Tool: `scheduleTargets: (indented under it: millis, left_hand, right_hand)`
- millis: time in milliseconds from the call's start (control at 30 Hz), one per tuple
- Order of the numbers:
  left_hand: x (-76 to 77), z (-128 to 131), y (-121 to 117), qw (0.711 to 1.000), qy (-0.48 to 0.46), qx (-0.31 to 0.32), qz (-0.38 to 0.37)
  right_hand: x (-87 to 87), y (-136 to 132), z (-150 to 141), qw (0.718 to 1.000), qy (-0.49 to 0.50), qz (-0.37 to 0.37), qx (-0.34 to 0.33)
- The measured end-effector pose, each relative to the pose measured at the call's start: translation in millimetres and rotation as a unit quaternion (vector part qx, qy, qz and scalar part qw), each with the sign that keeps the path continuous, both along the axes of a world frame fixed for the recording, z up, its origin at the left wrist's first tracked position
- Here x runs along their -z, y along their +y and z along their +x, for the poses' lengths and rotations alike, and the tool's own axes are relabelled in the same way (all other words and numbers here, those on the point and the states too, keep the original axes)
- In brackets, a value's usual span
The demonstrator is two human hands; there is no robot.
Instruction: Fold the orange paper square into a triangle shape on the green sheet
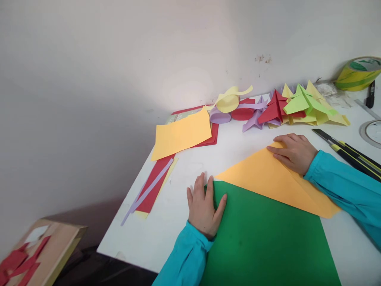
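A folded orange paper sheet (270, 174), roughly triangular, lies on the white table just beyond a large green sheet (268, 238). Its near edge meets or overlaps the green one. My right hand (296, 153) rests on the orange paper near its far corner, fingers stretched out and pointing left. Flat at the upper left corner of the green sheet is my left hand (205, 206), with its fingers spread. Part of the orange paper is hidden under my right hand and sleeve.
Folded paper planes (303, 101) and paper loops (228, 103) stand along the wall. Utility knives (348, 151) and tape rolls (358, 75) lie right. An orange piece (181, 133) and paper strips (156, 184) lie left. A cardboard box (56, 246) stands below the table's left edge.
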State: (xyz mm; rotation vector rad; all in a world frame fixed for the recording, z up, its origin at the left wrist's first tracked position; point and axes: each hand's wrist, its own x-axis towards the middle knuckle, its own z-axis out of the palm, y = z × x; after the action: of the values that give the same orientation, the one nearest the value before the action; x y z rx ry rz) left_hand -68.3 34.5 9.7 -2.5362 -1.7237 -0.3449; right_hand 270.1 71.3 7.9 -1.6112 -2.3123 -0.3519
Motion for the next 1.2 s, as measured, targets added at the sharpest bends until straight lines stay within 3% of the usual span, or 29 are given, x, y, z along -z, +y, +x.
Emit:
scheduleTargets:
  millis: [200,500,767,1200]
  left_hand:
    - [-3.2,-1,3,0.998,0.016,0.055,-0.004]
    - [-4.0,1,5,0.986,0.043,0.149,0.054]
    - [-5.3,20,-14,0.985,0.057,0.16,0.004]
    - [-7.5,54,-42,0.987,0.029,0.16,-0.007]
  right_hand:
    - [-2.3,-1,-2,1.0,0.012,-0.014,0.012]
    - [-4.2,0,-6,0.998,0.025,-0.046,0.022]
    - [-3.5,0,-3,0.999,0.019,-0.043,0.003]
    - [-2.4,0,-5,0.999,0.022,-0.035,0.018]
